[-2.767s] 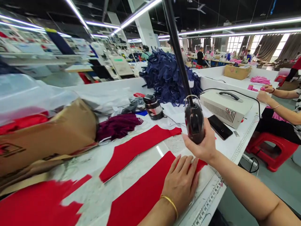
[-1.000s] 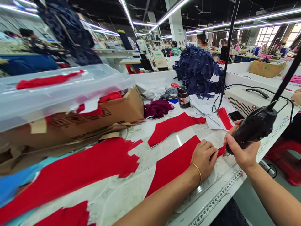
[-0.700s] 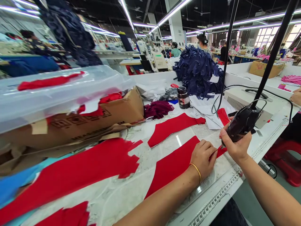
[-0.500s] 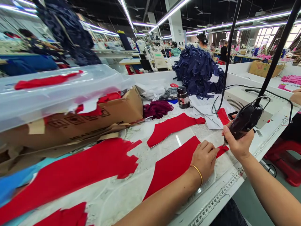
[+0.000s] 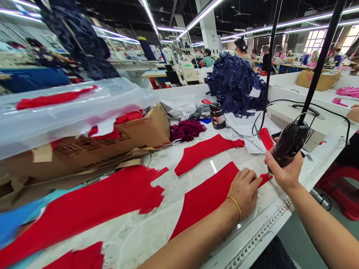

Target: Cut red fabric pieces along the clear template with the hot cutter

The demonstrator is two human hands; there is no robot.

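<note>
My right hand (image 5: 288, 170) is wrapped round a black corded handpiece (image 5: 290, 144), held at a slant. The handpiece's thin metal tip points down at the narrow red end of a cut fabric panel (image 5: 209, 200), seemingly touching it. On that same panel lies my left hand (image 5: 244, 188), palm down, pressing near the narrow end with its fingers flat on the cloth. The hand hides part of the panel. Just beyond it, a second red fabric piece (image 5: 207, 151) lies flat on the table.
A larger red fabric piece (image 5: 92, 201) and a cardboard box (image 5: 117, 145) with plastic sheeting lie left. Behind are a jar (image 5: 217, 116), a heap of navy strips (image 5: 235, 84) and a white machine box (image 5: 294, 119). A measuring tape (image 5: 260, 233) lines the table's front edge.
The handpiece stands a little more upright, its top shifted slightly left and its tip slightly nearer to me. My left hand stays in place on the red panel.
</note>
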